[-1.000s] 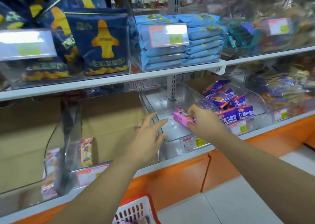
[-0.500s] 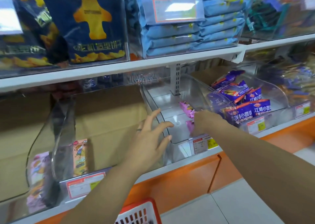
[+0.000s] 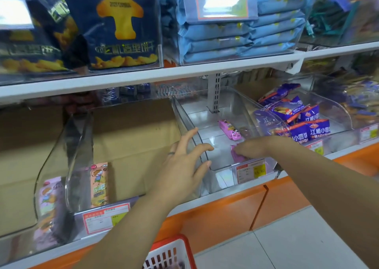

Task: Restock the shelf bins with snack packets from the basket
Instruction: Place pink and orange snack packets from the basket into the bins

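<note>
Inside clear bin (image 3: 220, 175), two pink packets (image 3: 230, 130)

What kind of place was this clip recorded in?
Most likely a shop's snack aisle: clear shelf bins holding snack packets, price labels on the bin fronts, and a red basket below.

The red plastic basket (image 3: 170, 254) gets chopped off by the bottom edge, so its contents are anyone's guess. The right hand (image 3: 253, 148) covers part of the small pink snack packet (image 3: 238, 157) at the front of the clear plastic bin (image 3: 184, 115), and I can't tell if it's pinching it or just touching. Print on the orange-framed price label (image 3: 251, 170) is too tiny to read. The top-right shelf bins (image 3: 344, 12) are pure blur.
</note>
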`<state>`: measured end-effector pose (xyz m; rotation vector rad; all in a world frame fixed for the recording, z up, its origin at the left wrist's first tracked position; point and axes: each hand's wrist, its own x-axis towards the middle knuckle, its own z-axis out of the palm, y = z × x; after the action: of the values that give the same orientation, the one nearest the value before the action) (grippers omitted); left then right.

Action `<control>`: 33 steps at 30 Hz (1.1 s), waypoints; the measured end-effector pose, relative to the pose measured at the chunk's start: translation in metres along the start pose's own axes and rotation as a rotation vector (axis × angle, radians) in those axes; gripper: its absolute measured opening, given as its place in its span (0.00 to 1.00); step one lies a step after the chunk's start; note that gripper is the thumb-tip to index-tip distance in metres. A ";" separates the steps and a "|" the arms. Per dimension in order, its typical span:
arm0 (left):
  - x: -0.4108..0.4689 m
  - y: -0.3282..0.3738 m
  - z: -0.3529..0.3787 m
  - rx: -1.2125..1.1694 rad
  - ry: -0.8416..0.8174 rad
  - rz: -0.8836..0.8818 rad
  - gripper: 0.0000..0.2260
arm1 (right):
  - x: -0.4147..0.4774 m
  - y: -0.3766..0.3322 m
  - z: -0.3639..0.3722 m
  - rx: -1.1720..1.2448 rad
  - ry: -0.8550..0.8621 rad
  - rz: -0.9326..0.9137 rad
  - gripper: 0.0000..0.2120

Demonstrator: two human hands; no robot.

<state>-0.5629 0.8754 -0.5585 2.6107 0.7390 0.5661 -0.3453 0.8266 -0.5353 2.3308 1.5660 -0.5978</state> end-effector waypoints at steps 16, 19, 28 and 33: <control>-0.073 -0.006 0.004 0.159 0.223 0.220 0.13 | -0.091 -0.047 0.094 0.341 1.038 -0.487 0.14; -0.122 -0.036 0.006 0.164 0.218 0.256 0.12 | -0.095 -0.076 0.120 0.361 0.984 -0.588 0.12; -0.257 -0.126 0.057 0.206 0.090 -0.094 0.10 | -0.058 -0.136 0.226 0.328 0.444 -0.516 0.12; -0.287 -0.142 0.086 0.151 -0.184 -0.439 0.14 | -0.044 -0.142 0.270 0.343 0.247 -0.384 0.17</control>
<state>-0.8055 0.8078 -0.7735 2.4692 1.2840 0.1430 -0.5412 0.7260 -0.7508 2.4295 2.2100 -0.7353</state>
